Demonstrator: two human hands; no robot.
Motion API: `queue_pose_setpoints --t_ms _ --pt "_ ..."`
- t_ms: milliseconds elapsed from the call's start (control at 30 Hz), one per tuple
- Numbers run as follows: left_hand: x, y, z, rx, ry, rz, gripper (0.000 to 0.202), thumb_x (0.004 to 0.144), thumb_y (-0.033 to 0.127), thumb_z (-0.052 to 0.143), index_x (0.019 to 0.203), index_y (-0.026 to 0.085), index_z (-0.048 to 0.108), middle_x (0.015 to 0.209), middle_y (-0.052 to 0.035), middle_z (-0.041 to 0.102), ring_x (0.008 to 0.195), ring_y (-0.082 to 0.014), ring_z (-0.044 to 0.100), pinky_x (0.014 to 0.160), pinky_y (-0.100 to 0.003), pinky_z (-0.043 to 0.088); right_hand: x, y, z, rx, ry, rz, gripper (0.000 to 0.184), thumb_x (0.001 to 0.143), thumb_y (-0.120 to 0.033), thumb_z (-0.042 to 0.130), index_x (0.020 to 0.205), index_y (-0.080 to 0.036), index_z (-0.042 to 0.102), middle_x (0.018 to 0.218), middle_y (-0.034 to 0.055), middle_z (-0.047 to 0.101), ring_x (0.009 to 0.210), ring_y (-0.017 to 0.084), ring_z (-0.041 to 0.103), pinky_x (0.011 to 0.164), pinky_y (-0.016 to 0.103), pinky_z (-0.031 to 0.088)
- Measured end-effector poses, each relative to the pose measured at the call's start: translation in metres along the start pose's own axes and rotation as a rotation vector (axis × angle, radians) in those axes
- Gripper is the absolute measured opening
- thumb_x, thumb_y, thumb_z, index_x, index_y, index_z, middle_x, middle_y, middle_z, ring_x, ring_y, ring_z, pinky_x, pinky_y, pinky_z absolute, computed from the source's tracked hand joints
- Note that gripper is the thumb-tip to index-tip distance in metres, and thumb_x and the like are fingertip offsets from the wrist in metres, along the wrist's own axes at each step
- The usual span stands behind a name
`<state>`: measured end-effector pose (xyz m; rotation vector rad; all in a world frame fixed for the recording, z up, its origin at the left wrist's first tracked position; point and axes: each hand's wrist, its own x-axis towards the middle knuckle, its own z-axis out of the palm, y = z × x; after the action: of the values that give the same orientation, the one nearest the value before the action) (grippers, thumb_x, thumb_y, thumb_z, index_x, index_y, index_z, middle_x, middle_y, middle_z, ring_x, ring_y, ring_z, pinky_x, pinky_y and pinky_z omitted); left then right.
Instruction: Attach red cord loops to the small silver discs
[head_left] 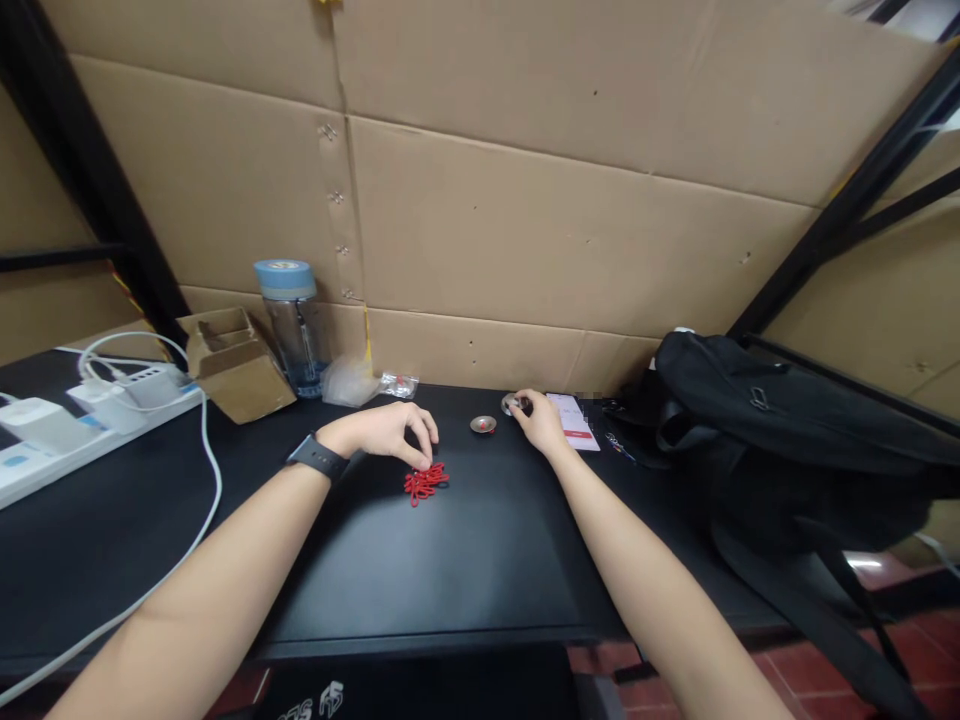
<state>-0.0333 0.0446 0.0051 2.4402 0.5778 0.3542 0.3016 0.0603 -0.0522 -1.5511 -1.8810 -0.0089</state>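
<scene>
red loops [426, 482] lay in a small tangle on the black table [465, 560], under the left hand [382, 432], whose fingertips pinched together on them. they looked light, thin and apt to snag; one at the pile's edge would lift best. the right hand [541, 422] touched a round metal piece [513, 404]; its grip could not be told.

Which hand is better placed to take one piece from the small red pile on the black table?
The left hand: its fingertips touch the pile of small red pieces, while the right hand is apart from it, at a small round silver piece.
</scene>
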Motion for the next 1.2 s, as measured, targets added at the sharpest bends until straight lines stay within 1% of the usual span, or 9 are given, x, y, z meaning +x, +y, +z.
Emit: queue_pose_setpoints --t_ms 233,367,433,500,600,700,867,1033,1200 --pt "0.001 0.006 -0.002 0.056 0.082 -0.042 0.022 0.084 0.046 0.07 0.086 0.028 0.083 0.106 -0.0048 0.074 0.09 -0.0179 0.069 0.087 -0.028 0.05 -0.005 -0.009 -0.006 -0.088 -0.062 -0.013 0.029 0.084 -0.017 0.06 0.11 -0.019 0.072 0.112 0.0094 0.072 0.106 0.024 0.063 0.097 0.039 0.046" --pt "0.002 0.002 -0.001 0.094 0.108 -0.003 0.024 0.088 0.043 0.066 0.09 0.025 0.081 0.101 -0.0058 0.075 0.091 -0.0179 0.069 0.088 -0.028 0.05 -0.011 -0.022 -0.013 -0.074 -0.156 -0.236 0.041 0.08 -0.013 0.063 0.119 -0.025 0.069 0.134 0.0086 0.061 0.125 0.024 0.052 0.104 0.042 0.04" --pt "0.002 -0.001 0.0 0.136 0.129 -0.001 0.024 0.09 0.043 0.064 0.09 0.024 0.08 0.099 -0.0057 0.075 0.092 -0.0185 0.069 0.088 -0.029 0.05 -0.014 -0.03 -0.013 -0.043 -0.208 -0.335 0.033 0.083 -0.016 0.065 0.113 -0.027 0.072 0.138 0.007 0.058 0.129 0.024 0.048 0.106 0.044 0.038" --pt "0.004 -0.003 0.003 0.183 0.18 -0.039 0.025 0.091 0.042 0.061 0.097 0.024 0.078 0.099 -0.0053 0.076 0.093 -0.0191 0.069 0.089 -0.029 0.049 -0.016 -0.038 -0.013 -0.034 -0.223 -0.375 0.021 0.089 -0.019 0.063 0.104 -0.028 0.075 0.133 0.0062 0.062 0.126 0.024 0.05 0.104 0.044 0.038" --pt "0.009 -0.004 0.01 0.222 0.298 -0.097 0.03 0.097 0.039 0.053 0.115 0.023 0.071 0.11 -0.006 0.074 0.1 -0.0201 0.068 0.092 -0.031 0.049 -0.018 -0.051 -0.013 0.014 -0.227 -0.392 0.018 0.095 -0.023 0.06 0.101 -0.027 0.076 0.114 0.0062 0.071 0.112 0.022 0.057 0.1 0.041 0.04" --pt "0.016 -0.001 0.019 0.241 0.365 -0.054 0.032 0.1 0.036 0.047 0.121 0.023 0.067 0.119 -0.0075 0.07 0.11 -0.0211 0.064 0.099 -0.034 0.046 -0.021 -0.062 -0.014 0.183 -0.216 -0.378 0.017 0.097 -0.028 0.06 0.099 -0.026 0.076 0.1 0.0042 0.074 0.098 0.02 0.062 0.095 0.038 0.044" --pt "0.022 0.009 0.027 0.202 0.279 0.045 0.025 0.1 0.034 0.05 0.111 0.024 0.07 0.112 -0.0065 0.068 0.107 -0.0197 0.062 0.098 -0.033 0.046 -0.03 -0.073 -0.013 0.459 -0.196 -0.319 0.012 0.092 -0.033 0.068 0.096 -0.025 0.076 0.093 0.0023 0.075 0.089 0.019 0.065 0.086 0.033 0.048" --pt "0.023 0.015 0.028 0.097 0.241 0.062 0.017 0.096 0.03 0.057 0.099 0.02 0.07 0.102 -0.0054 0.069 0.098 -0.0178 0.063 0.091 -0.03 0.047 -0.034 -0.08 -0.012 0.528 -0.228 -0.28 0.013 0.088 -0.034 0.072 0.093 -0.023 0.077 0.089 0.0043 0.074 0.084 0.019 0.065 0.078 0.032 0.048" --pt "0.021 0.011 0.024 0.149 0.241 0.064 0.016 0.094 0.034 0.061 0.093 0.022 0.072 0.11 -0.0053 0.067 0.106 -0.0194 0.061 0.097 -0.032 0.044 -0.034 -0.084 -0.017 0.568 -0.351 -0.327 0.014 0.091 -0.034 0.068 0.089 -0.021 0.075 0.09 0.004 0.073 0.082 0.018 0.063 0.079 0.031 0.048"
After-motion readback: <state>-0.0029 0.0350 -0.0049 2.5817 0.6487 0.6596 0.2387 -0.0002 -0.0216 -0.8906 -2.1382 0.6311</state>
